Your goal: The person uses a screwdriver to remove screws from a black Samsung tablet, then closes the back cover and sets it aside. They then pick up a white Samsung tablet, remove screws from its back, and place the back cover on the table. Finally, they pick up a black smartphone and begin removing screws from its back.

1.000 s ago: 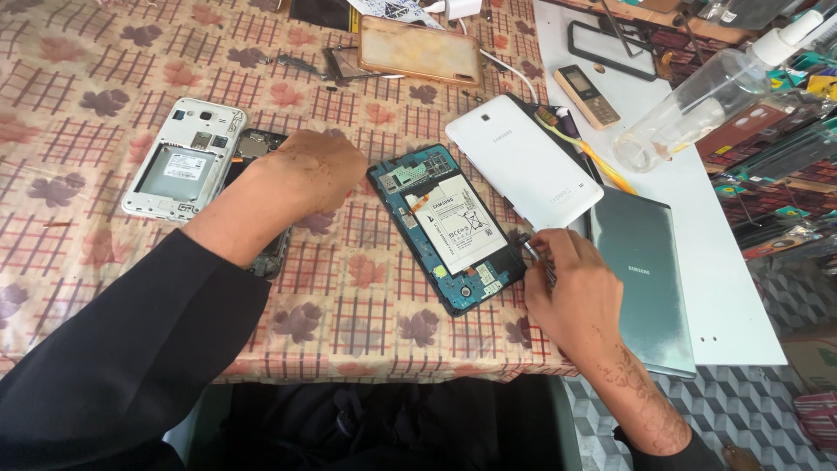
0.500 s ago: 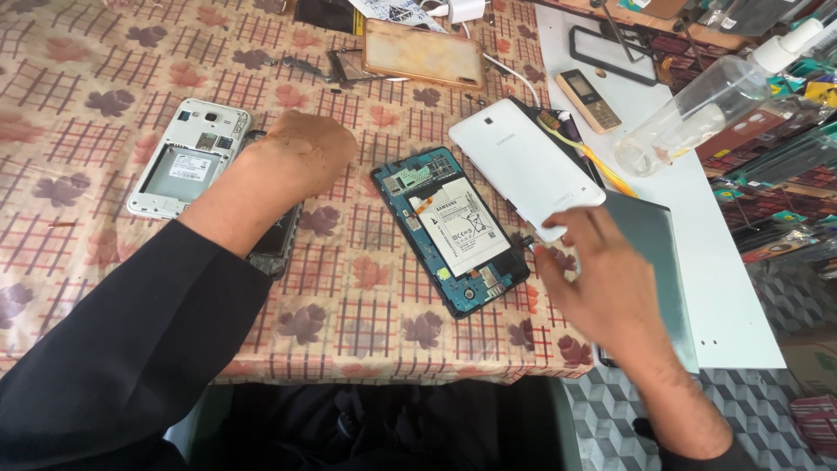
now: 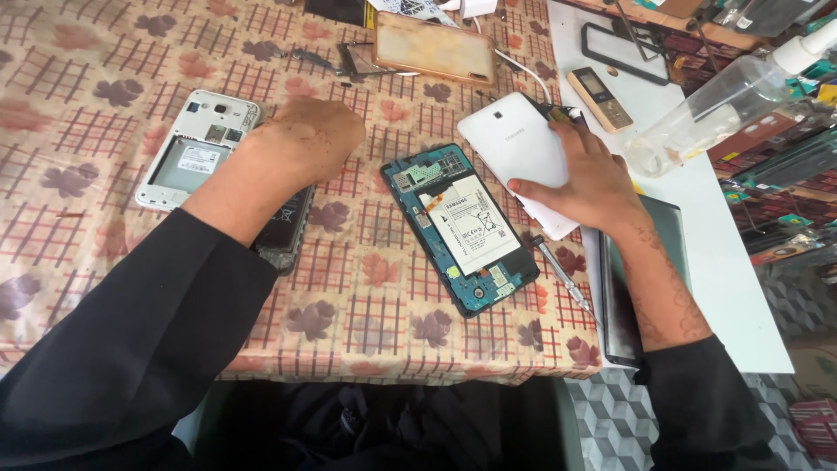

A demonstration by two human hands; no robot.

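An opened tablet (image 3: 460,228) lay face down at the centre of the frame on the bench (image 3: 105,52), which was covered with a leaf-patterned checked cloth. With its back removed, the white battery and blue-green board were exposed, probably so the inside could be reached. Its white back cover (image 3: 516,148) lay just to the upper right, overlapping the tablet's top right corner, and the right hand (image 3: 586,179) rested flat on that cover. The fingers were spread, the thumb pointing left along the cover's lower edge and the fingertips reaching its far corner; the hand seemed to be pressing or steadying the cover rather than pinching it. The right forearm ran down to the lower right of the frame, passing over a dark grey slab (image 3: 649,288) that lay half on the bench's white part.

A thin screwdriver (image 3: 558,277) lay loose on the cloth just right of the tablet's lower end, touched by neither hand.

The left hand (image 3: 307,138) sat left of centre, curled into a loose fist with the knuckles up, holding nothing that showed; the fingers were tucked under, so what they touched could not be told. Its black-sleeved forearm crossed a dark phone part (image 3: 288,225). A white phone shell (image 3: 196,150), battery bay open, lay at the upper left, just beside that fist. At the top edge lay a worn tan case (image 3: 433,51), and at the upper right a small bar phone (image 3: 599,98) and a clear bottle (image 3: 724,100) on its side.
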